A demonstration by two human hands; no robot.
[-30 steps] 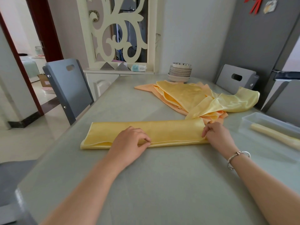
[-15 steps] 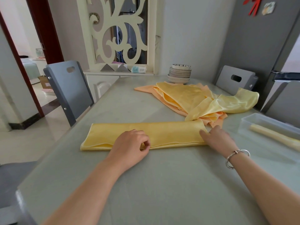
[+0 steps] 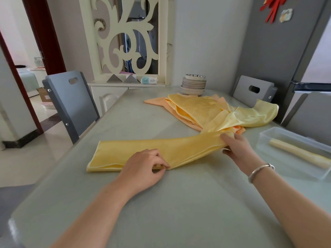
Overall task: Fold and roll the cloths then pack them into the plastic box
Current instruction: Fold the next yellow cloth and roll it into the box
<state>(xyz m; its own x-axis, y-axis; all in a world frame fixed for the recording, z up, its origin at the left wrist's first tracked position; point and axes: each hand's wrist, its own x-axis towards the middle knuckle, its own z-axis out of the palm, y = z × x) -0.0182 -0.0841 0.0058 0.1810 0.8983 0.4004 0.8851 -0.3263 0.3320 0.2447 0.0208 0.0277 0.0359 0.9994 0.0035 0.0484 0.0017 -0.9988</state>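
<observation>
Folded yellow cloth (image 3: 161,151) lies as a long strip across mid-frame on the grey-green table (image 3: 179,203). Left hand (image 3: 143,169) sits at lower centre, thumb and fingers pinching the strip's near edge against the table. Right hand (image 3: 238,149), right of centre, grips the strip's right end with fingers on top and thumb below; that end is raised off the table. Silver bangle (image 3: 259,171) on the right wrist. Clear plastic box (image 3: 268,140) at the right edge of the frame holds one rolled pale cloth (image 3: 300,153). Pile of loose yellow and orange cloths (image 3: 215,111) lies upper right of centre, just behind the right hand. Stack of bowls (image 3: 193,85) stands behind the pile.
</observation>
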